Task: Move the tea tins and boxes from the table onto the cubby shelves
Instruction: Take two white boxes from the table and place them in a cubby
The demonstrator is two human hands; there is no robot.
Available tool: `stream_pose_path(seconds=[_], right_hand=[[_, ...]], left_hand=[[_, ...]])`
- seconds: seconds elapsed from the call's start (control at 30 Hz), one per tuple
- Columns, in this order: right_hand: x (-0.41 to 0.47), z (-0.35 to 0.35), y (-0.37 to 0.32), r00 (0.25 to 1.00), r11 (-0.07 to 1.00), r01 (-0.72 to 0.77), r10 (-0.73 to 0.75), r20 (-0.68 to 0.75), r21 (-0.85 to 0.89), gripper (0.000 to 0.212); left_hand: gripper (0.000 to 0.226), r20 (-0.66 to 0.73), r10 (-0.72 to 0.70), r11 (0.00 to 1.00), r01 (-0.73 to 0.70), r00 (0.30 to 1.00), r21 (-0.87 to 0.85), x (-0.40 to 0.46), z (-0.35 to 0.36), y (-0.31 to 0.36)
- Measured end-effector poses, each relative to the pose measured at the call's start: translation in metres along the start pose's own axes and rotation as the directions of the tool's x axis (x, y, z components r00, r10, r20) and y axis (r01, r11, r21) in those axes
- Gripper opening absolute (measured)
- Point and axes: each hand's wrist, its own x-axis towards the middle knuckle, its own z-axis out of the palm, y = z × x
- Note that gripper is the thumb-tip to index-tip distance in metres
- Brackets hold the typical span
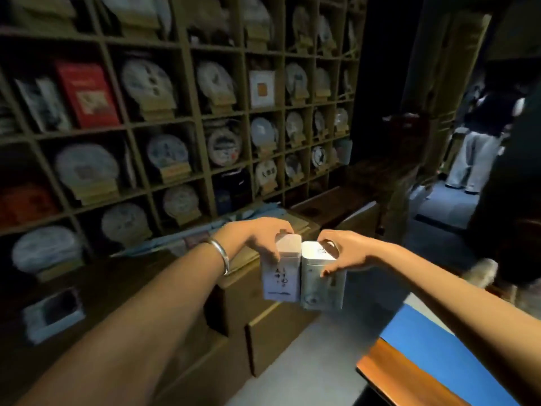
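We hold two tall rectangular tea tins side by side in the air at about six o'clock in the view, their near faces touching or nearly so. Both stand roughly upright, long axes running up and down, lids toward twelve o'clock and tipped a little away from us.

The pale lilac tin [281, 268] has a square-cornered lid and dark brush-style characters down its front, with a thin line near the base. Our left hand [257, 235] grips it from the top, fingers curled over the lid's far edge and the thumb pressed on the front face. A silver bangle [221, 254] circles that wrist.

The whitish-green tin [320, 278] sits at three o'clock of the first, with a rounded lid and a faint grey-green print low on its front; the pattern is too blurred to read. Our right hand [341, 254] clamps its top, fingers hooked over the lid and the thumb on the side.

From nine to twelve o'clock rise the cubby shelves [187, 118], holding round wrapped cakes on small stands and a red box [87, 93]. At five o'clock lies the table [409, 373], its blue cloth over orange-brown wood.
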Motion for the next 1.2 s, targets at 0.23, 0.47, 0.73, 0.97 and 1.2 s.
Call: stream_pose_path(seconds=[0.23, 0.47, 0.73, 0.97, 1.2], right_hand=[[0.135, -0.071, -0.195, 0.956, 0.954, 0.291, -0.293, -0.019, -0.066, 0.051], [0.229, -0.101, -0.337, 0.885, 0.885, 0.465, -0.465, 0.018, -0.004, 0.064], [0.325, -0.124, -0.455, 0.806, 0.801, 0.592, -0.588, 0.066, -0.087, 0.087], [0.425, -0.156, -0.525, 0.744, 0.747, 0.664, -0.662, 0.089, 0.009, 0.073], [0.512, -0.192, -0.592, 0.669, 0.668, 0.743, -0.737, 0.093, -0.044, 0.058]], left_hand=[[0.086, -0.262, -0.297, 0.938, 0.229, 0.918, -0.26, -0.18, -0.103, -0.15], [0.06, -0.407, -0.476, 0.871, 0.355, 0.78, -0.339, -0.313, -0.151, -0.243], [0.044, -0.423, -0.617, 0.787, 0.518, 0.664, -0.335, -0.389, -0.207, -0.314], [0.07, -0.409, -0.712, 0.693, 0.667, 0.571, -0.274, -0.396, -0.269, -0.407], [0.077, -0.441, -0.77, 0.605, 0.747, 0.462, -0.275, -0.402, -0.329, -0.492]])
